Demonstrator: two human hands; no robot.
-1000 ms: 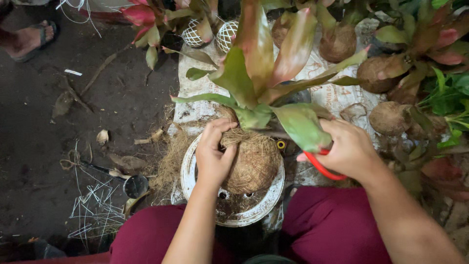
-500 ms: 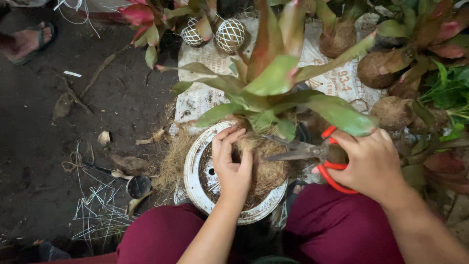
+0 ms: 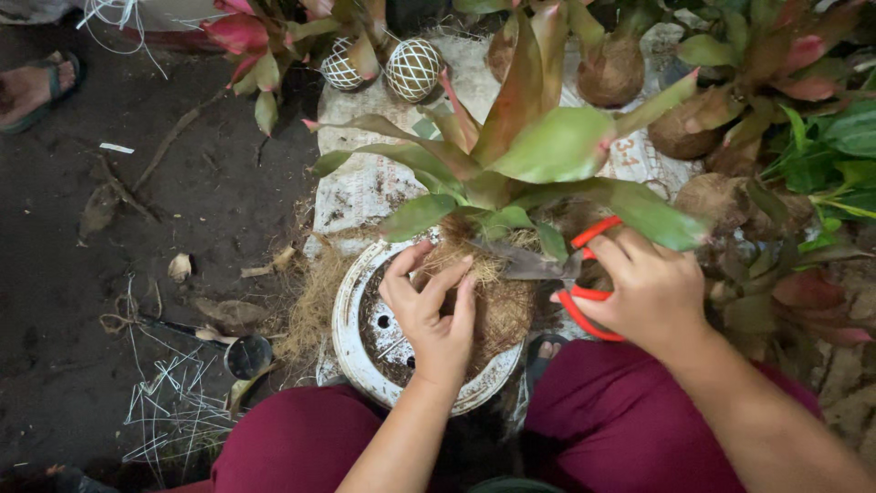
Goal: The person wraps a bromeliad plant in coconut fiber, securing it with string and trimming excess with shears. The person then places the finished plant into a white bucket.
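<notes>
The right hand (image 3: 652, 292) grips red-handled metal scissors (image 3: 557, 274), blades pointing left toward the left hand (image 3: 433, 310), whose fingers (image 3: 452, 274) press the brown fibrous root ball (image 3: 502, 306).

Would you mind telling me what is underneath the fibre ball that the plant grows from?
The fibre ball sits on a round white perforated tray holding dark soil and loose fibres. The left hand presses its side; the ball and hand hide the tray's middle.
</notes>
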